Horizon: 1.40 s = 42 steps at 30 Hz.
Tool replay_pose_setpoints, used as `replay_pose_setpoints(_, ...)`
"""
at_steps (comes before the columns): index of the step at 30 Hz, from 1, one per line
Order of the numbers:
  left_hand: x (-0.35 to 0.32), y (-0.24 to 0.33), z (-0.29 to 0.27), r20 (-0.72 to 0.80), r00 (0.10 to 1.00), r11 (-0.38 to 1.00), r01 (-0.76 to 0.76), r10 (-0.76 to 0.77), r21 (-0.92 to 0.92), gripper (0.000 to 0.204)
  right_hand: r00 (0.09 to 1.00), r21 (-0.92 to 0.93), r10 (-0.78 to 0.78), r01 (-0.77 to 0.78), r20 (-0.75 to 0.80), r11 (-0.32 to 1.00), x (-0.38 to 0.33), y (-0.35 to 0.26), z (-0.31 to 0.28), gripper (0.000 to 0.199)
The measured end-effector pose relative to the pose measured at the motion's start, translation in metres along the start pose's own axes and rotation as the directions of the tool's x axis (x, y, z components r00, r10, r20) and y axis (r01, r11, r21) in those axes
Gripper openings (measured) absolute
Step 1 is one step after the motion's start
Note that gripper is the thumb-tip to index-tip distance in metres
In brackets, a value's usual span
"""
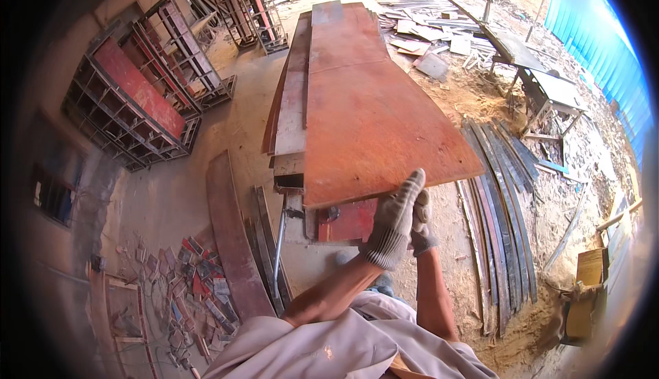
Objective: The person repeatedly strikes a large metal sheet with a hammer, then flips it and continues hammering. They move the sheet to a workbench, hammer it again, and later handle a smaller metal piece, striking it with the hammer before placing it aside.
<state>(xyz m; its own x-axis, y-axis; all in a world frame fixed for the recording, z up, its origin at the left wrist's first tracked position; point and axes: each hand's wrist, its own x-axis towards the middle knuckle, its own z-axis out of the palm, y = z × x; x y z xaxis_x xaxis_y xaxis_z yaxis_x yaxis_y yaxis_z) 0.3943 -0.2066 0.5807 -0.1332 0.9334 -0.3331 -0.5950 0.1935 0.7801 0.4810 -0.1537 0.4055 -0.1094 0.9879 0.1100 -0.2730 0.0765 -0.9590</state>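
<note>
My left hand [395, 228], in a grey knit glove, overlaps the near edge of a large reddish-brown plywood sheet [384, 125]. Its fingers are stretched out and held close together, pointing away from me; whether they touch the sheet I cannot tell. My right hand [423, 224], gloved alike, is right against it, fingers curled and partly hidden behind the left. What it holds, if anything, is hidden. The plywood sheet lies on top of a stack of long boards [292, 111], its near edge overhanging. Below that edge shows a red panel [347, 222].
Long dark strips [504, 221] lie on the right, before a metal-legged table [552, 91]. To the left are a long brown board [233, 235], a heap of small offcuts [195, 283] and steel-framed panels [137, 91]. Scrap sheets [432, 36] litter the far ground.
</note>
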Motion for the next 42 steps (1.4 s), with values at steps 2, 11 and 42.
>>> replay_pose_setpoints(2,-0.001,-0.015,-0.011,0.182,0.982,0.998,-0.029,0.039,-0.059,0.054,0.995,-0.054,0.092,-0.090,0.029,0.994,0.007,-0.011,-0.005,0.021)
replay_pose_setpoints(11,-0.050,-0.025,-0.135,0.384,0.906,0.980,0.198,-0.175,-0.021,0.082,0.926,0.018,0.378,-0.378,0.010,0.926,0.039,-0.053,-0.011,0.037)
replay_pose_setpoints(42,0.047,0.101,0.019,0.371,0.929,0.996,0.046,-0.016,-0.072,0.069,0.881,-0.739,0.361,-0.018,0.307,0.673,0.042,-0.227,-0.055,0.033)
